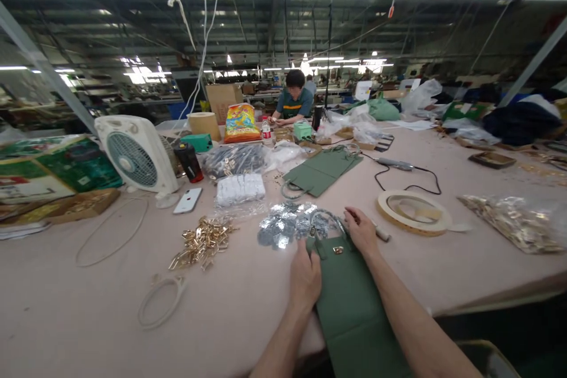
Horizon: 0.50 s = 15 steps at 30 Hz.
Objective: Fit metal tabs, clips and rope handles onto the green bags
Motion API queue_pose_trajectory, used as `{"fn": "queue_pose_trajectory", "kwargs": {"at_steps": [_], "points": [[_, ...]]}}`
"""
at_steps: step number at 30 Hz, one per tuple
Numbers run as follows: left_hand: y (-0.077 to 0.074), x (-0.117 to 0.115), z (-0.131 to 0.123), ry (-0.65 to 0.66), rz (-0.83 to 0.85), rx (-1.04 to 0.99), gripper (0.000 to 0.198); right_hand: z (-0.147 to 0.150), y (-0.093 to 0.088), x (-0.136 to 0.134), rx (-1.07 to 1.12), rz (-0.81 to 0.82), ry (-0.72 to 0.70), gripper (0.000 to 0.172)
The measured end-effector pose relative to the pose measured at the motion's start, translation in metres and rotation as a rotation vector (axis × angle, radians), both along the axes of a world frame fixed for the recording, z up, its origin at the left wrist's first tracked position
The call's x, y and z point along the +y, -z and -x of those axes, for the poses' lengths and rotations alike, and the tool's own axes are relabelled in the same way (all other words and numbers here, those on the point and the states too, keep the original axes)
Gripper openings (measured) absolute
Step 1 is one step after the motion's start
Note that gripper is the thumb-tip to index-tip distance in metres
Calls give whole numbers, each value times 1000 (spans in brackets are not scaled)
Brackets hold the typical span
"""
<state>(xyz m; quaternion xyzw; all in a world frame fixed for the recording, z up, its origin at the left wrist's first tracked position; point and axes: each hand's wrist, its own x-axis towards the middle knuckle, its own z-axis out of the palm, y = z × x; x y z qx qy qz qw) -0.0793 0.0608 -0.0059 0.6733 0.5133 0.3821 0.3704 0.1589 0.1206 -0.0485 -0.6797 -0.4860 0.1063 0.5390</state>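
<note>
A dark green bag panel [354, 301] runs from the table over its front edge, with a gold clasp [338, 250] near its top and a rope-like green handle [325, 212] beyond. My left hand [305, 274] is closed on the panel's left edge by the handle's base. At the handle's right side my right hand [361, 230] has its fingers loosely bent and apart, with nothing visible in them. Shiny silver discs [279, 227] lie in a heap just past the panel. Behind my right hand shows the end of a rod-like tool [383, 235].
Gold hardware [204, 242] is piled at left, near a phone [187, 201] and a fan [135, 153]. More green panels [323, 168] lie ahead. A tape roll [414, 212], a corded tool [394, 163] and a bag of metal parts [518, 224] are at right. A co-worker [295, 100] sits opposite.
</note>
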Motion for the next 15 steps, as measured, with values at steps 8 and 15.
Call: {"fn": "queue_pose_trajectory", "kwargs": {"at_steps": [8,15], "points": [[2,-2,2,5,-13,91,27,19,-15,-7,-199,-170,-23,43],[-3,-6,4,3,22,153,36,67,-52,-17,-297,-365,-89,34]]}}
